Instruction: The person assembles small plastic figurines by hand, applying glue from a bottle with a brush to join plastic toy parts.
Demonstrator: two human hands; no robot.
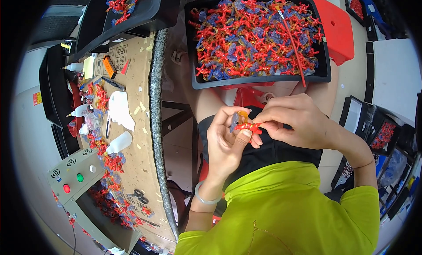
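My left hand point(226, 138) and my right hand point(295, 121) meet over my lap, both pinching one small red branched plastic piece point(247, 127) with a blue and an orange part on it. A pale bangle sits on my left wrist. Just beyond the hands, on my knees, rests a black tray point(326, 74) heaped with several red, blue and orange plastic pieces point(255, 35). A thin red stick point(293, 46) lies slanted across that heap.
A cardboard-topped workbench point(136, 136) runs along my left with white glue bottles point(119, 142), scissors point(140, 195), loose red pieces and a grey control box with red and green buttons point(72, 176). A red stool point(336, 28) stands behind the tray. More black trays sit at right.
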